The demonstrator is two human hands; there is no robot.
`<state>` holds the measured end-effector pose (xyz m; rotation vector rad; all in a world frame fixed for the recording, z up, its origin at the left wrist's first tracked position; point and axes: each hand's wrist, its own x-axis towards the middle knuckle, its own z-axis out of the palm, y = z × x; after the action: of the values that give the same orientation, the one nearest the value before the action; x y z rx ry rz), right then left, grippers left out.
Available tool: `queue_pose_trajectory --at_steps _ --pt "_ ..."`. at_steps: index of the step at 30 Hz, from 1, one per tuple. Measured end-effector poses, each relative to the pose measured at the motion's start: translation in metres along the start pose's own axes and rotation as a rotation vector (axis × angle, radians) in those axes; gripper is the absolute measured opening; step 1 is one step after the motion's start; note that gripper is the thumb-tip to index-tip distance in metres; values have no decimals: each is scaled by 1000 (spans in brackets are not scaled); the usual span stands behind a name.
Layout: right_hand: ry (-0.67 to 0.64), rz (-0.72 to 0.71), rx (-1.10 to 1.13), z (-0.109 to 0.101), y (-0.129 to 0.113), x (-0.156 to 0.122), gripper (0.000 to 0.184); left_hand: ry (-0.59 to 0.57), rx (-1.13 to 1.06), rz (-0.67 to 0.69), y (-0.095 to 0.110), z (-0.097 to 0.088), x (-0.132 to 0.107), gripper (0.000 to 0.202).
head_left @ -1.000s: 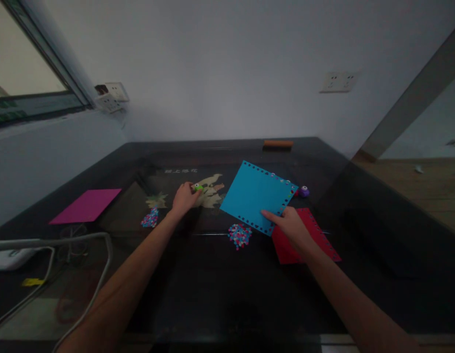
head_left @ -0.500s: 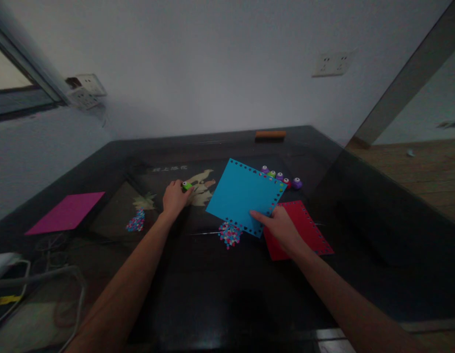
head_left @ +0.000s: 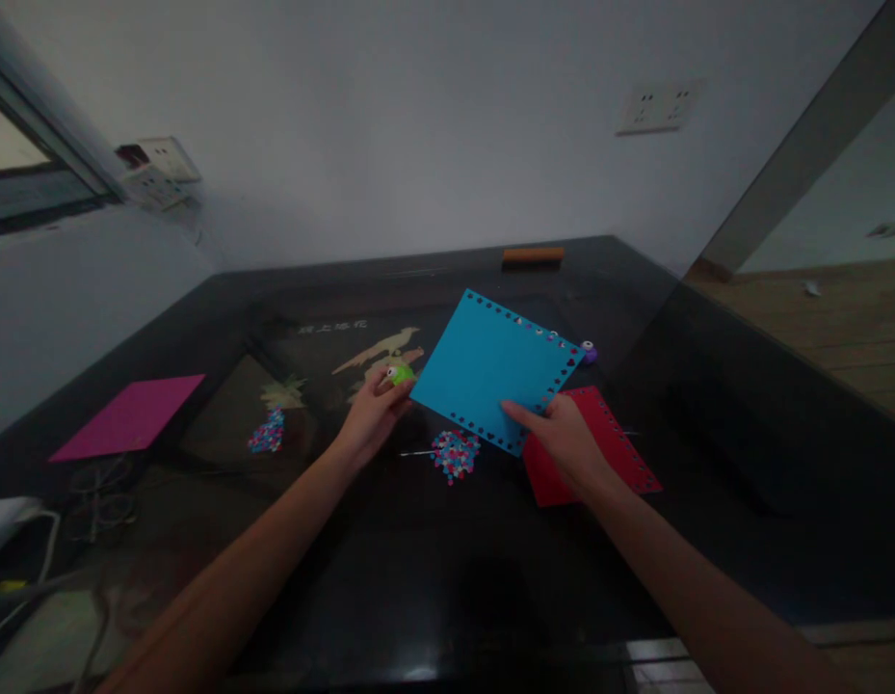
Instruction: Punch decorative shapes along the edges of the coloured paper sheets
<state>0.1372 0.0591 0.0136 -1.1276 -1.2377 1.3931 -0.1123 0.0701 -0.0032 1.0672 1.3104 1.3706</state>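
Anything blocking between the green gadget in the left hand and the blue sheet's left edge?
Nothing visible. The green gadget in the left hand is right by the left corner of the blue sheet; contact unclear. The right hand, on the sheet's lower right edge, and the confetti pile are both clear of that gap.

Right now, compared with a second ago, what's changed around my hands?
Your left hand has carried the green object rightward, close to the left corner of the blue sheet. Nothing was newly grasped or let go. Your right hand still holds the blue sheet; the red sheet and pink sheet stayed put.
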Motion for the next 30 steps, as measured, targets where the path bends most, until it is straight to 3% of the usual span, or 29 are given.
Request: queue_pose_trajectory --at_steps 6,11,20,30 --pt "0 -7 38 2 2 -1 34 -28 -333 -207 2 3 -42 42" --pt "22 -21 16 3 5 0 29 -63 -432 -226 9 8 -61 34" --pt "57 -10 -72 4 6 -2 28 -72 -254 -146 4 3 -66 35" --pt "90 -13 -174 9 -3 -12 21 -71 -126 -65 18 8 -82 26"
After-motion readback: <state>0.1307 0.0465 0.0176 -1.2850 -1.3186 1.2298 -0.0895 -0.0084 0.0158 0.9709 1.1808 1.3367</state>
